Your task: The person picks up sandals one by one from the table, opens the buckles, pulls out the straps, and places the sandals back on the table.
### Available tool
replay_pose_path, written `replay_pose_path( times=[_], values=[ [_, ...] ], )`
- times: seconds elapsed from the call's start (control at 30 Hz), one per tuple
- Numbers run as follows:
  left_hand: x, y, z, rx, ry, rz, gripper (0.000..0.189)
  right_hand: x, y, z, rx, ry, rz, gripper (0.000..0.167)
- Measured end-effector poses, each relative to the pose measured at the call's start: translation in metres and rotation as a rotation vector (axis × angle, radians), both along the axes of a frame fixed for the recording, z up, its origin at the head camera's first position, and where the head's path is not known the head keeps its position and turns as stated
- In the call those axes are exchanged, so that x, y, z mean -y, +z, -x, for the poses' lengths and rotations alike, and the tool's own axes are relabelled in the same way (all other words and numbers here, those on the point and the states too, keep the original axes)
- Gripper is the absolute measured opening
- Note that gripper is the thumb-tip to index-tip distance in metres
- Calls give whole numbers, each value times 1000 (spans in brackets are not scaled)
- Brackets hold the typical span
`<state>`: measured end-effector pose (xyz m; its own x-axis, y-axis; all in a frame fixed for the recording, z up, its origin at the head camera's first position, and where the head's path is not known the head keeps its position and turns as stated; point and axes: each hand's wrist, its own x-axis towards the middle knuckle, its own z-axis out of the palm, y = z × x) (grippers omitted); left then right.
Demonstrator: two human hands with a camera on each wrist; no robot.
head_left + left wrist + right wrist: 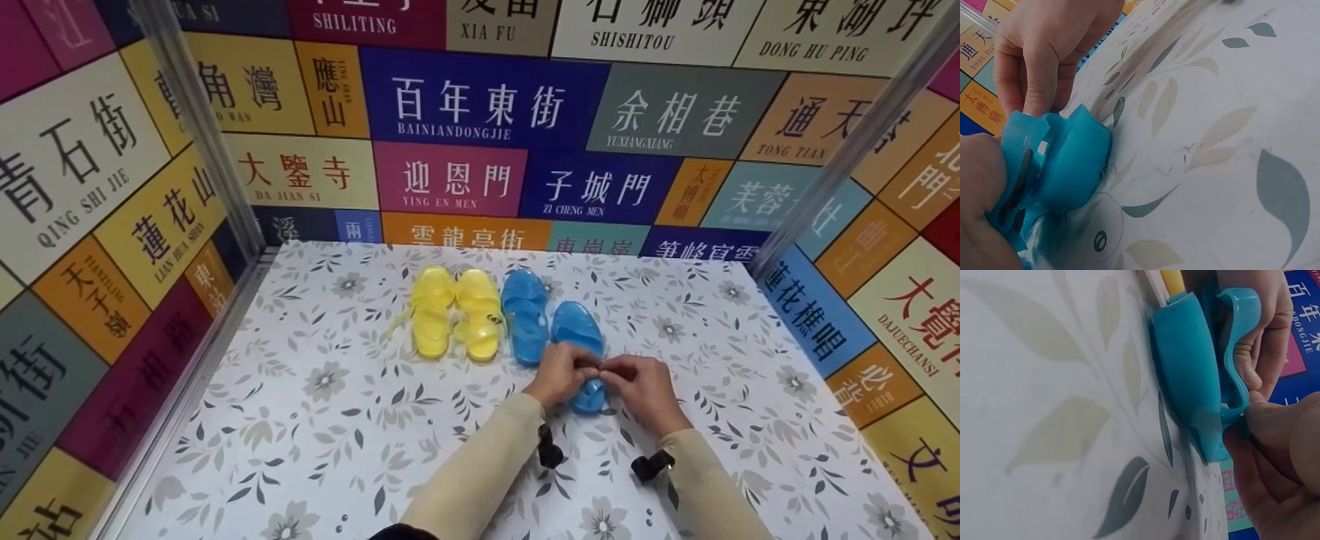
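Observation:
A blue jelly sandal (578,322) lies on the table, toe pointing away, partly covered by both hands. My left hand (562,373) is at its left side, thumb and fingers pinching the sandal's strap. From the right, my right hand (643,388) pinches the strap (1235,354) near its end, and the fingertips of the two hands meet over the sandal. In the left wrist view the sandal's heel (1075,163) stands close to the tabletop. Just left of it lies the other blue sandal (526,319).
A pair of yellow sandals (431,311) lies side by side left of the blue ones, their straps sticking out at the sides. The table (322,450) has a white leaf-patterned cover. Panels with colourful street-name signs (480,101) stand around its back and sides.

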<state>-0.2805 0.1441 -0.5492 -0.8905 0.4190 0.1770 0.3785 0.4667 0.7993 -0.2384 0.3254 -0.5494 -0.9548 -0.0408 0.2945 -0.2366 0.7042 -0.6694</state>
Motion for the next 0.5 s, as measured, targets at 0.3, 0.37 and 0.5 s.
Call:
replay_pose_path(
  times=[0.3,0.37,0.5],
  values=[
    [1,2,0,29,-27,38,18,-9,2,-3,158,35,39,17],
    [1,3,0,45,-33,47,18,-9,3,-3,167,33,33,15],
    [4,3,1,66,-33,50,18,-4,4,-2,157,11,19,13]
  ],
)
